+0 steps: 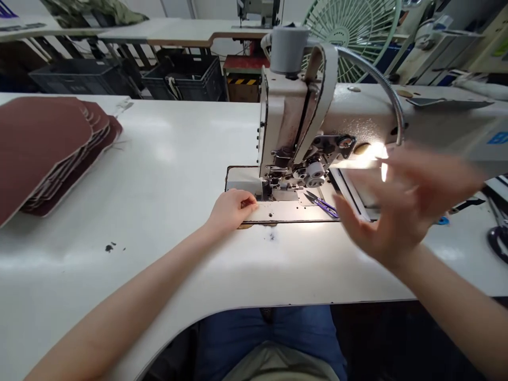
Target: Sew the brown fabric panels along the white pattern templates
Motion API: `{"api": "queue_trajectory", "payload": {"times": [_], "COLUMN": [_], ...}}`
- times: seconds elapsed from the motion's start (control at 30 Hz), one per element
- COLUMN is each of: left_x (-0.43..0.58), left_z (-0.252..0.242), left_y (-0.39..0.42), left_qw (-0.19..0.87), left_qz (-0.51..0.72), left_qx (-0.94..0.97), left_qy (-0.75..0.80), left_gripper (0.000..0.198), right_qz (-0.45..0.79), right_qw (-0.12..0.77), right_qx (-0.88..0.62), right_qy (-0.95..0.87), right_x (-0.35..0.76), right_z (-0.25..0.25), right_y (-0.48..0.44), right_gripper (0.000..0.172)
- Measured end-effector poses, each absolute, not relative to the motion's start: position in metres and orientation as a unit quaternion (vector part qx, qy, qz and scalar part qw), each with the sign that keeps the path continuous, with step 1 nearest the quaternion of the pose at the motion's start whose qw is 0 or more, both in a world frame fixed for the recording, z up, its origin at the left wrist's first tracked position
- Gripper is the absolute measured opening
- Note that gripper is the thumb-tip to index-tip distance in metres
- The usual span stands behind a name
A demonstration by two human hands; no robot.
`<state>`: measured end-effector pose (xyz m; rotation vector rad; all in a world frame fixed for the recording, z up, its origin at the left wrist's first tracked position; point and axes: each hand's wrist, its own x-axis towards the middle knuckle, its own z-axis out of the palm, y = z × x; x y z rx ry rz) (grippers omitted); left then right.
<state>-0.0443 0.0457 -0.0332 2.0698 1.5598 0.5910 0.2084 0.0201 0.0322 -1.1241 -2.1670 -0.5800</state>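
Note:
I sit at a white sewing machine set into a white table. My left hand rests on the machine's bed plate, just left of the needle area, fingers curled under with nothing visible in them. My right hand hovers in the air to the right of the needle, blurred by motion, fingers spread and empty. Purple thread snips lie on the plate between my two hands.
A stack of dark red fabric pieces lies at the table's left. Scissors lie at the far right edge. A green fan, black crates and another sewing table stand behind.

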Motion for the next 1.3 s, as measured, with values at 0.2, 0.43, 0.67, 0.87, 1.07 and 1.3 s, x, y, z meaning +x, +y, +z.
{"api": "queue_trajectory", "payload": {"times": [0.2,0.43,0.67,0.87,1.07,1.3], "left_x": [-0.028,-0.024,-0.024,-0.023,-0.023,-0.026], "left_z": [-0.030,-0.036,-0.036,-0.036,-0.036,-0.035], "left_y": [0.058,0.065,0.061,0.062,0.061,0.061], "left_qw": [0.254,0.246,0.253,0.244,0.251,0.268], "left_qz": [0.175,0.203,0.194,0.190,0.202,0.230], "left_qx": [0.748,0.755,0.764,0.769,0.761,0.726], "left_qy": [0.588,0.573,0.561,0.559,0.564,0.590], "left_gripper": [0.013,0.015,0.017,0.016,0.015,0.015], "right_qz": [-0.129,-0.083,-0.052,-0.042,-0.029,-0.098], "right_qw": [0.134,0.123,0.042,-0.089,-0.063,0.062], "right_qx": [-0.461,-0.532,-0.530,-0.548,-0.529,-0.549], "right_qy": [-0.867,-0.834,-0.845,-0.831,-0.846,-0.828], "right_x": [0.235,0.245,0.198,0.157,0.153,0.223], "right_z": [-0.044,-0.041,-0.023,-0.016,-0.017,-0.035], "right_y": [0.032,0.041,0.024,0.041,0.046,0.039], "right_gripper": [0.031,0.028,0.021,0.015,0.020,0.025]}}
